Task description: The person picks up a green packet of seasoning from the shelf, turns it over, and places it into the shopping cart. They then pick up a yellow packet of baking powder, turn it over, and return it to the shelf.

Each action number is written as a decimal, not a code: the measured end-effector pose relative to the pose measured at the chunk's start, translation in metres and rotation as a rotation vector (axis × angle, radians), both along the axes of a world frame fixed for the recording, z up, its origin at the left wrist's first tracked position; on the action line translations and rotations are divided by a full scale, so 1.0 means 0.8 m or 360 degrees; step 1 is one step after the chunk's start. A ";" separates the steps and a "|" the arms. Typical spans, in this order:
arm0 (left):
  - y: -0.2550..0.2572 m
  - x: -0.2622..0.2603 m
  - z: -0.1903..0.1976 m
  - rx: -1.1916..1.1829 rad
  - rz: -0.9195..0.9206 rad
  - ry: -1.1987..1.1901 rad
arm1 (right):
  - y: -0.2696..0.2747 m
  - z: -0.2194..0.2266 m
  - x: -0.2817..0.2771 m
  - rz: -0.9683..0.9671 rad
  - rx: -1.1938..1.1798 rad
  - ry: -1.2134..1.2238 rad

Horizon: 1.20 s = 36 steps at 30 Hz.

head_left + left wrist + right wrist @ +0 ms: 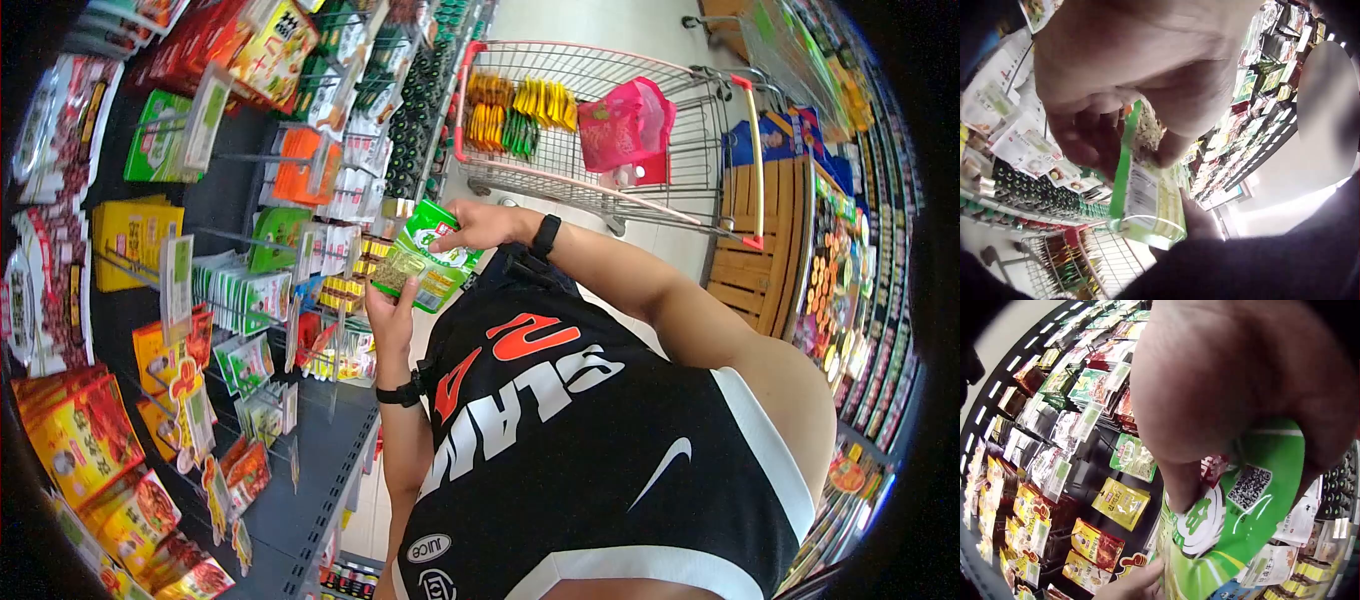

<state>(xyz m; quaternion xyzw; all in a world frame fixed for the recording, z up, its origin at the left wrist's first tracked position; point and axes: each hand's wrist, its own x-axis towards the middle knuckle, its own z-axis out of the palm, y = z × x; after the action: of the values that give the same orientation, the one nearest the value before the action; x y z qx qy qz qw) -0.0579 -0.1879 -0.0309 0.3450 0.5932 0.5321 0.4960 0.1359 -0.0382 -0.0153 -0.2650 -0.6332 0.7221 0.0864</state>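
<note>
Two hands pinch a green seasoning packet

The packet (436, 258) sits between both hands, at chest height. The right hand (483, 224) – elbow bent, forearm angled inward – pinches one end, thumb across the printed front. The left hand (392, 312) pinches the opposite side, thumb near the clear window (400, 268). Beyond the right hand stands a shopping cart (754, 170).

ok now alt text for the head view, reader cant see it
A shopper's left hand and right hand hold a green packet. Ahead stands a shopping cart with yellow and green pouches and a pink bag; packaged goods hang at picture left.
</note>
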 end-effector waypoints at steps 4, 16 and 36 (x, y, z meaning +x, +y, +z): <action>0.028 0.020 0.006 -0.0106 0.0018 -0.0156 | 0.004 0.005 0.026 -0.0257 -0.0114 -0.0046; 0.117 0.084 0.029 0.0073 -0.0562 0.0041 | 0.047 -0.007 0.125 -0.0557 -0.0073 -0.0006; 0.253 0.206 -0.003 -0.0335 -0.1029 0.0333 | 0.170 -0.226 0.386 -0.1512 0.0393 -0.1338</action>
<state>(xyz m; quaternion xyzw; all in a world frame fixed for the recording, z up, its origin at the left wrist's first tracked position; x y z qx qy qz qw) 0.1068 0.0148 -0.0331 0.5146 0.5525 0.2454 0.6081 0.4449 0.0977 -0.1963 -0.7648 -0.5051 0.3616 0.1710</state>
